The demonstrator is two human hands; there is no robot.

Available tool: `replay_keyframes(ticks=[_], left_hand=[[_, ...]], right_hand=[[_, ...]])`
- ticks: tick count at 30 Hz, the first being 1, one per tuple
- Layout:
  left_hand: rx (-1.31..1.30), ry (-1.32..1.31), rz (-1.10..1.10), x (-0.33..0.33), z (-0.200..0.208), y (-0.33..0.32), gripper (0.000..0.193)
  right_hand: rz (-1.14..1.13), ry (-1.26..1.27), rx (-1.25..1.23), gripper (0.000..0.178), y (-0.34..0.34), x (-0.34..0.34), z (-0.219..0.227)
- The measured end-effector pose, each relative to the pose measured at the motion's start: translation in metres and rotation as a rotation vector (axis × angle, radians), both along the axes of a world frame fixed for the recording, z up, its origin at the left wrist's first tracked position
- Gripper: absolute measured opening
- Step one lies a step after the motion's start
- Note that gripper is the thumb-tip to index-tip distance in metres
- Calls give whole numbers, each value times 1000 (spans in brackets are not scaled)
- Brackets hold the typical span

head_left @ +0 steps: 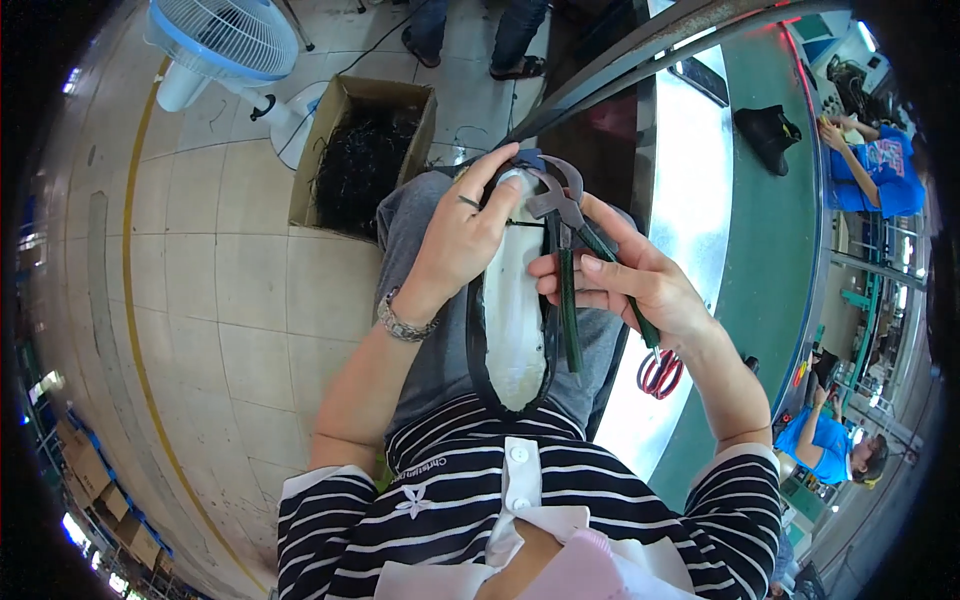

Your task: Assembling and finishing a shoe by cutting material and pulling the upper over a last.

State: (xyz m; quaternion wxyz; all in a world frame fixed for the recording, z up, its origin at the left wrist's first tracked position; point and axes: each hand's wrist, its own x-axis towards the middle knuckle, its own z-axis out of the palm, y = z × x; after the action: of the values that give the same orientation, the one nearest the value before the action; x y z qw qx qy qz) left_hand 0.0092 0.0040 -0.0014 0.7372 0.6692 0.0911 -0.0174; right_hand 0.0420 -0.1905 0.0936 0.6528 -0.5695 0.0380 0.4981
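Observation:
On my lap lies a shoe [515,320], sole side up, with a pale whitish bottom inside a black upper edge; its toe points away from me. My left hand [462,235] is closed around the toe end on the left, its thumb pressed on the pale bottom. Green-handled pincers [570,222] are in my right hand [650,285], its fingers around the handles. Their metal jaws stand apart at the right side of the toe, close to my left thumb; whether they touch the upper I cannot tell. A short dark cord crosses the pale bottom.
A cardboard box [305,185] holding black scraps stands at the far left, beside a blue-and-white fan [235,40]. To my right run a metal bench [690,190] with red-handled scissors [660,373] and a green conveyor [765,230] carrying a black boot [768,138]. Co-workers are beyond it.

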Motion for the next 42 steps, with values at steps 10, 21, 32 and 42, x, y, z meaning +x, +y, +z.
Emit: replay_keyframes(ticks=[10, 21, 32, 42], left_hand=[[92, -5, 146, 2, 1, -5, 31], [-9, 17, 104, -5, 6, -2, 33], [-17, 10, 168, 4, -2, 4, 27], [-28, -25, 94, 5, -10, 9, 29]], right_hand=[[263, -243, -216, 65, 7, 6, 0], [307, -744, -300, 59, -3, -15, -15], [740, -848, -626, 62, 9, 18, 49], [653, -1304, -807, 69, 26, 12, 30]])
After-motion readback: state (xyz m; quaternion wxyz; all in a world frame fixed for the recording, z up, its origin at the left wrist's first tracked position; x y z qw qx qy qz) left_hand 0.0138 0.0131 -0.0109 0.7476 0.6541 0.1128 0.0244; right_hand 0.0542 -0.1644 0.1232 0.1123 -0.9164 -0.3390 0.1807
